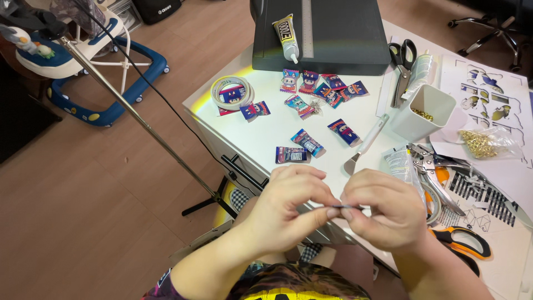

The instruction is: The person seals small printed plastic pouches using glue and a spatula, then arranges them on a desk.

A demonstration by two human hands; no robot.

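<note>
Small flat piece (348, 207) pinched between left hand (288, 208) and right hand (383, 214).

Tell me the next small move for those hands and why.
Probably keep pressing the small flat piece along its edge: both the left hand and right hand pinch it between fingertips above the table edge, so it is not yet set among the tiny packets.

small printed packets (307, 142): about 11 | scissors (402, 61): 2 | glue tube (287, 38): 1 | tape rolls (231, 91): 1 stack | white cup (422, 111): 1 | pliers (436, 172): 1
</note>
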